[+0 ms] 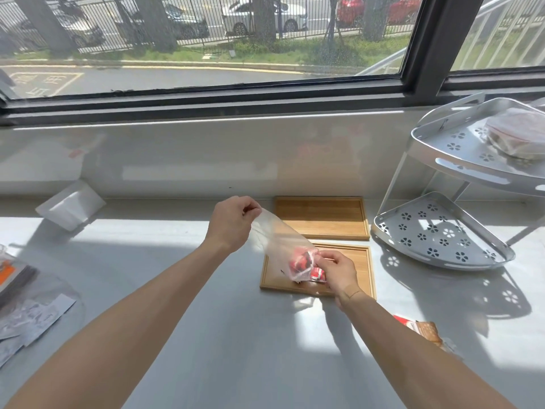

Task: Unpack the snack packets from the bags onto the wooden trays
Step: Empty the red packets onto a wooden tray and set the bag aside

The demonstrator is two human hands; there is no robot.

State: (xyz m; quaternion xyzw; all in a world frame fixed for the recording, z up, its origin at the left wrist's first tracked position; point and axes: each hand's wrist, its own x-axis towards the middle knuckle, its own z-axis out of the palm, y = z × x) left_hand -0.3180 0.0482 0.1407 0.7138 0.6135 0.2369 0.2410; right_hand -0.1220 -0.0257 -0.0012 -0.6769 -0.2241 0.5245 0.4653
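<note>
While the clear plastic bag [277, 240] hangs slanted over the near wooden tray [361, 262], its red snack packets [302, 261] are bunched at the low end, and one red packet [318, 274] already pokes out onto the tray. The left hand [233, 222] pinches the bag's upper, far-left corner between thumb and curled fingers, holding it up above the counter. The right hand [339, 271] is curled at the bag's low mouth, its fingers pinching what looks like the bag's edge together with a packet; exactly which, I cannot tell.

To do this step well, I judge the left hand should keep the closed end high so the packets slide towards the opening, while the right hand draws or guides them out low over the tray, so none spill onto the counter [236, 335]. The film is thin and limp, so a firm pinch matters.

Both forearms reach forward from the near edge, the left raised higher than the right.

Just beyond lies the far wooden tray [321, 216], bare. To the right stands a white two-tier corner rack [442, 231] with another bag [519, 134] on its upper shelf. A brown and red packet [421, 327] lies near right on the counter.
</note>
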